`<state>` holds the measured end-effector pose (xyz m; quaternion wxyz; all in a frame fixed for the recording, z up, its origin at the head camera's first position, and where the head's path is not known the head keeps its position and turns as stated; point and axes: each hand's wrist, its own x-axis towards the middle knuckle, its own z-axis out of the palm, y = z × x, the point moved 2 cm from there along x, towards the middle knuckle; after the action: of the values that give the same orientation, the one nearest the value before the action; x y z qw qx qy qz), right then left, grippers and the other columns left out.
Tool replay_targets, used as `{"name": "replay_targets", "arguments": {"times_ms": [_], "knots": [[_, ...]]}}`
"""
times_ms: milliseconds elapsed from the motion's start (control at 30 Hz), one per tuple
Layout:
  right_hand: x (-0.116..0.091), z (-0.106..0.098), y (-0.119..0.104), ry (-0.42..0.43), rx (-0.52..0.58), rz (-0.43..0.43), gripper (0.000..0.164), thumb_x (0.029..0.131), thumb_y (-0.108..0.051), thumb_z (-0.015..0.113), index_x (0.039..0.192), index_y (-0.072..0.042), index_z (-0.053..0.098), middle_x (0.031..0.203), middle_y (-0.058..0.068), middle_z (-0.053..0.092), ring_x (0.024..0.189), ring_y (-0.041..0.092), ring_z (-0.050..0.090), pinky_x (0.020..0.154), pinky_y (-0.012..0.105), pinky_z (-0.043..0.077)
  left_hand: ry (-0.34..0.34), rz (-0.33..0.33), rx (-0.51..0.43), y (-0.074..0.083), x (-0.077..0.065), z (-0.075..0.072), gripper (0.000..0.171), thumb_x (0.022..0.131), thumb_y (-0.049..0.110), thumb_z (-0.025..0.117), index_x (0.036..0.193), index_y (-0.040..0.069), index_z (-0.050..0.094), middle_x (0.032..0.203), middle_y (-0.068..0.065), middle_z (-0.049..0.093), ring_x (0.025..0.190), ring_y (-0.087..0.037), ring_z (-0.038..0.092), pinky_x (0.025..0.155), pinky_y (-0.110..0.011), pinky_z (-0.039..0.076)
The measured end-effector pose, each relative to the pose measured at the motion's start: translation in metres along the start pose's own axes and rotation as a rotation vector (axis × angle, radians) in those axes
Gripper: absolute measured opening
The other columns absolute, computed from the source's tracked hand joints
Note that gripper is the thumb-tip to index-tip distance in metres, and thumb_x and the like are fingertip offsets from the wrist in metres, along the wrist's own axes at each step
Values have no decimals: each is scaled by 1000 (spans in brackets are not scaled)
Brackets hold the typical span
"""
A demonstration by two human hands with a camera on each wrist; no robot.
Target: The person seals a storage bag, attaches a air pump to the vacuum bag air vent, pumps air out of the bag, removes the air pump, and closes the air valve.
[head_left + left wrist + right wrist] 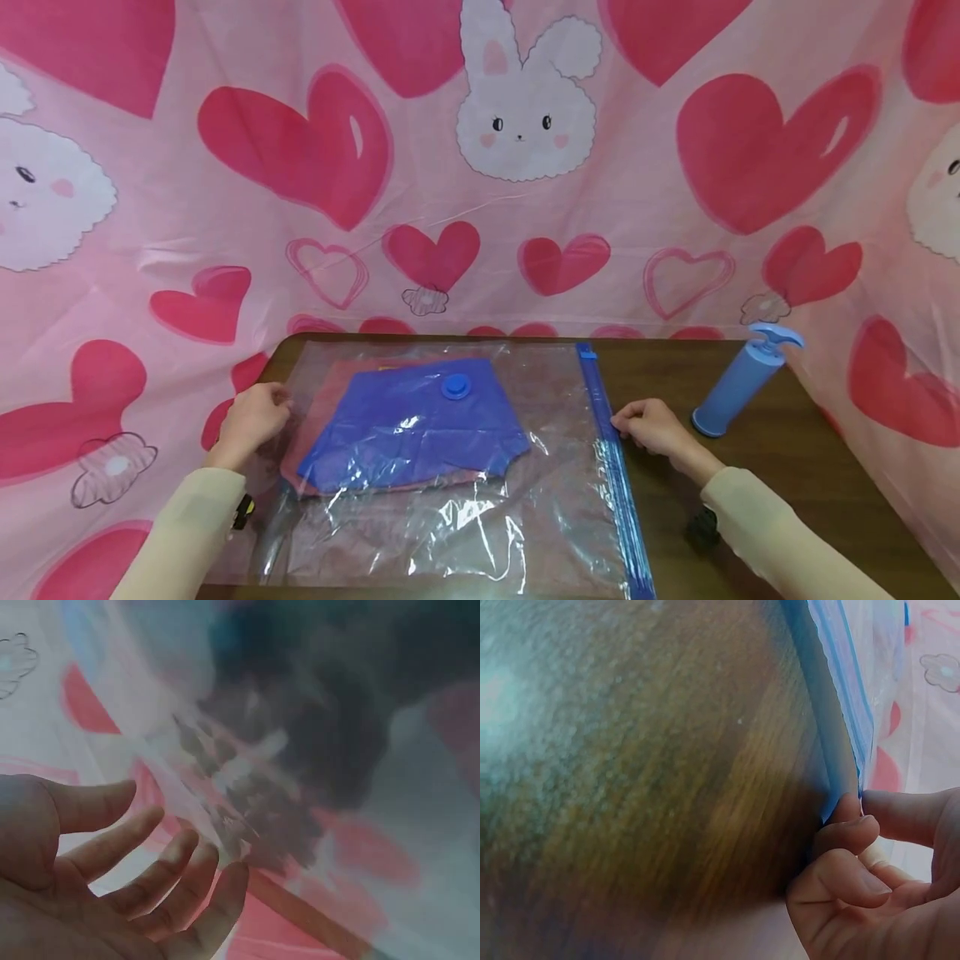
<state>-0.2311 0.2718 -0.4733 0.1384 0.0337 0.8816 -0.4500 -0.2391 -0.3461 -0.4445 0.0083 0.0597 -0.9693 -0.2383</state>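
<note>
A clear vacuum storage bag [555, 517] lies flat, with folded blue cloth [405, 433] and red cloth [318, 417] inside. Its round blue valve [456, 386] sits over the blue cloth. Along the right side runs the blue zip strip [611, 454], its slider [587, 353] at the far end. My right hand [654, 427] pinches the strip's outer edge between thumb and fingers, seen close up in the right wrist view. At the bag's left edge is my left hand [255, 421]; in the left wrist view its fingers [172, 874] are loosely bent and hold nothing.
A blue hand pump [738, 387] stands to the right of the bag on the dark wooden table [780, 492]. Pink cloth [420, 192] with hearts and rabbits hangs behind the table and at both sides.
</note>
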Motion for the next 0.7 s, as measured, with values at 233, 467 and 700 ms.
{"name": "replay_targets", "arguments": {"times_ms": [233,467,700], "knots": [[0,-1,1,-8,-7,10,20,104,-18,66,101,0,74,75,6,57,57,18,46,49,28,38,-31,-16,36,-13,5,-8,32,95,15,69,108,-14,67,97,-31,67,82,-44,63,70,-57,54],[5,-3,-2,-12,-21,7,20,103,-18,67,99,0,75,76,6,57,55,18,43,49,28,36,-11,-50,18,-20,14,-2,29,88,9,61,61,6,53,55,-3,43,52,-22,44,48,-33,38],[5,-3,-2,-12,-4,29,18,103,-16,67,95,-1,75,71,5,53,54,17,41,49,27,35,-26,-56,40,-24,18,-3,32,82,2,61,107,-18,66,100,-36,64,84,-50,58,68,-52,55]]}}
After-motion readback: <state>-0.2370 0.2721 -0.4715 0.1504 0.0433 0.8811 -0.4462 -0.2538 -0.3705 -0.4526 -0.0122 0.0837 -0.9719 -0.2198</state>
